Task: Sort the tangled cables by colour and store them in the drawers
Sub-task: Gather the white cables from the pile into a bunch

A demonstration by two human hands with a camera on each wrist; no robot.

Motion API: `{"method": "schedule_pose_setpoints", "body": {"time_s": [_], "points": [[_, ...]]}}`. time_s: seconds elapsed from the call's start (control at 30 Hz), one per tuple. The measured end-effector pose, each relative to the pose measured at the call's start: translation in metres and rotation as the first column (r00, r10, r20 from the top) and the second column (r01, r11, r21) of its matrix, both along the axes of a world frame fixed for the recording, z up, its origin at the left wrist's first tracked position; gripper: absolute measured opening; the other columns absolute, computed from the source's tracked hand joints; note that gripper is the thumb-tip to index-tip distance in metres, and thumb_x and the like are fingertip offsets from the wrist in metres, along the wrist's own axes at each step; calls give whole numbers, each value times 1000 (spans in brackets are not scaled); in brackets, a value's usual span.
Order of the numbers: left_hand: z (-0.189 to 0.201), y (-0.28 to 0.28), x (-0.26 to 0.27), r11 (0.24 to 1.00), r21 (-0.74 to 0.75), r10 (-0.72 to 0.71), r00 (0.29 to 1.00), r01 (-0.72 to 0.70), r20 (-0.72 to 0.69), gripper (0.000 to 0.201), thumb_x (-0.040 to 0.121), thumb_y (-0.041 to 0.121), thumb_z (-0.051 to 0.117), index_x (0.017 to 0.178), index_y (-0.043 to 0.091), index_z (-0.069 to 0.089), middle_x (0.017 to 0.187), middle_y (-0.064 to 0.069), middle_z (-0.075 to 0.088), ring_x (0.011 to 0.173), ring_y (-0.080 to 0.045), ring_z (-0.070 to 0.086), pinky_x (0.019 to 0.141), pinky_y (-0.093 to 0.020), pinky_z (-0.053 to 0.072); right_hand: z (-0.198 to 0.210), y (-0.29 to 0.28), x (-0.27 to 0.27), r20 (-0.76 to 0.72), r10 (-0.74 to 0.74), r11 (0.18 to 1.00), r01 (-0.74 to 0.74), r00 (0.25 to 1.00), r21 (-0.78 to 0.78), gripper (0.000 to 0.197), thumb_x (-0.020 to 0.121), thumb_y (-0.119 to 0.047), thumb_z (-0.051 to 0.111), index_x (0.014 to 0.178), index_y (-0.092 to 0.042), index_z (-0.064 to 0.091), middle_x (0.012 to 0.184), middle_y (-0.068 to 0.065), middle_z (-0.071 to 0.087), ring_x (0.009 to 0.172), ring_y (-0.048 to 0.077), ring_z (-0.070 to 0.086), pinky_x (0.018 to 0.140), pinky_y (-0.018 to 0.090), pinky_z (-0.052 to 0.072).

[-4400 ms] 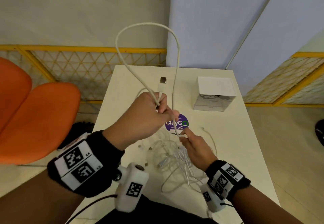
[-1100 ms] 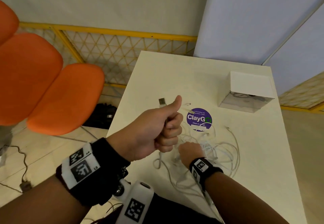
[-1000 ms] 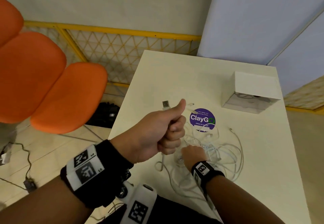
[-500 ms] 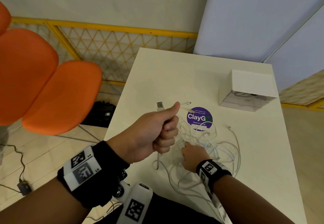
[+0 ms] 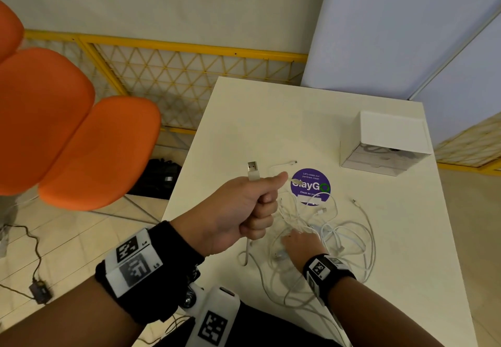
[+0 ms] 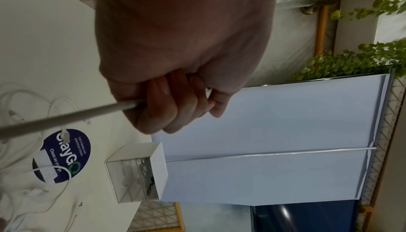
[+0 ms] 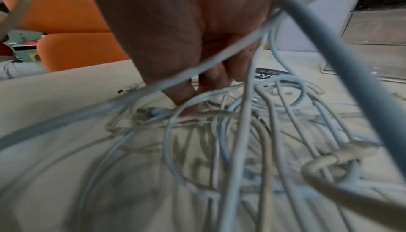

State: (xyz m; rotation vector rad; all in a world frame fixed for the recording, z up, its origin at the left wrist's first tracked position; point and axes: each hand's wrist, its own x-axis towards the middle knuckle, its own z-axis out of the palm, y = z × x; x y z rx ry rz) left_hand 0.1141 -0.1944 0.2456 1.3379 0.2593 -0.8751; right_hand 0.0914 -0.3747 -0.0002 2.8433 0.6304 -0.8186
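Observation:
My left hand (image 5: 260, 205) is held above the table's left side, its fist gripping a white cable (image 6: 66, 118). The cable's USB plug (image 5: 252, 169) sticks up out of the fist, and its tail hangs down to the table. To its right lies a tangle of white cables (image 5: 341, 235). My right hand (image 5: 298, 242) rests on the tangle's left part, and its fingers (image 7: 184, 93) point down with the tips among the strands. A small white drawer unit (image 5: 385, 143) with clear fronts stands at the back right and holds a dark cable.
A round purple sticker (image 5: 311, 184) sits mid-table, partly under cable ends. The white table (image 5: 271, 118) has bare room at the back and on the right. Orange chairs (image 5: 81, 143) stand to the left beside a yellow lattice fence (image 5: 189, 70). A dark bag (image 5: 157, 175) lies on the floor.
Since 4.4 s ago my left hand has come down from a raised loop to a fist on one cable. My right hand has dropped onto the pile. Over the last second little has moved.

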Motion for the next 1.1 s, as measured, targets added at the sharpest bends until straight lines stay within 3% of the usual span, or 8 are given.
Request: {"method": "schedule_pose_setpoints", "body": {"time_s": [0.13, 0.23, 0.4, 0.6, 0.73, 0.9, 1.03, 1.1], "points": [[-1, -2, -1, 1000, -3, 7, 999, -7, 36, 44, 100, 35, 55, 72, 21, 25, 62, 0, 12, 54, -17, 8, 53, -31, 10, 14, -6, 3, -12, -108, 989, 108, 994, 105, 27, 96, -13, 41, 121, -13, 49, 124, 8, 55, 111, 29, 57, 88, 38, 45], [-3, -7, 0, 999, 11, 43, 998, -44, 51, 40, 100, 32, 58, 77, 21, 27, 65, -1, 14, 55, -17, 9, 54, -32, 10, 36, -17, 11, -121, -304, 907, 326, 945, 268, 7, 97, -20, 39, 102, -21, 43, 107, 4, 62, 93, 26, 57, 76, 35, 41], [-8, -24, 2, 995, 18, 99, 994, -100, 43, 31, 97, 34, 61, 76, 18, 45, 63, 2, 23, 61, -18, 13, 59, -33, 13, 79, -37, 19, -337, -489, 502, 575, 805, 646, 23, 103, -18, 40, 80, -22, 39, 80, -1, 59, 70, 15, 50, 69, 32, 45], [-15, -51, 6, 983, 2, 181, 976, -183, 123, 19, 98, 30, 59, 91, 12, 58, 60, 6, 32, 56, -11, 25, 57, -28, 23, 146, -44, 10, -371, -488, 154, 497, 790, 854, 23, 104, -14, 44, 83, -5, 50, 61, -18, 51, 53, 5, 36, 56, 21, 34], [-14, -71, 4, 994, 62, 72, 957, -93, 282, 17, 98, 32, 60, 95, 16, 66, 58, 15, 48, 53, -5, 40, 58, -23, 32, 189, -43, 2, -334, -456, 74, 409, 825, 909, 20, 103, -14, 46, 86, -9, 54, 67, -18, 54, 61, 3, 45, 65, 24, 38], [-6, -93, 1, 994, 111, -47, 908, 0, 417, 25, 100, 39, 54, 104, 15, 62, 80, 10, 61, 61, 6, 57, 57, -8, 41, 227, -42, -5, -186, -466, 117, 269, 865, 956, 19, 101, -2, 47, 96, -15, 59, 74, -24, 63, 71, -2, 60, 66, 11, 44], [1, -100, 7, 969, 247, -139, 836, 4, 531, 50, 105, 47, 38, 97, 6, 66, 93, -9, 72, 89, -15, 69, 82, -29, 54, 228, -45, -5, -100, -544, 161, 221, 833, 962, 21, 100, -6, 50, 113, -13, 64, 94, -7, 71, 91, 11, 67, 79, 33, 55], [6, -101, 6, 945, 326, -208, 786, 9, 582, 59, 106, 48, 33, 94, 0, 65, 93, -18, 71, 88, -24, 68, 79, -30, 52, 227, -45, -5, -99, -565, 160, 227, 819, 961, 18, 99, -9, 50, 108, -14, 64, 89, -4, 70, 85, 16, 67, 77, 41, 55]]}}
